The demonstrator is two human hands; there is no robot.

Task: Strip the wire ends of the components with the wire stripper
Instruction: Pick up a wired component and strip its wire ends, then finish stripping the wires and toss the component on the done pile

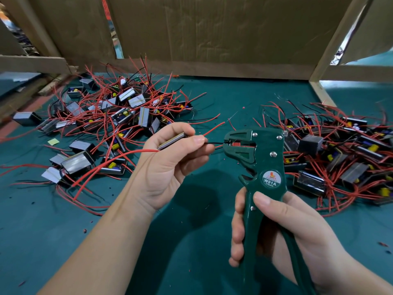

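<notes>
Stripper (262, 165), gripped in my right hand (297, 226), bit a black wire (215, 143). My left hand (168, 167) pinched the component (172, 141) at centre.

Left hand (170, 165) feeds black wire (214, 142) into wire stripper (261, 158) gripped by right hand (282, 226).

Teal-green table (223, 96) under wired parts.
Left heap of grey boxy red-wired components (119, 111), right heap (331, 150), well apart.
</notes>
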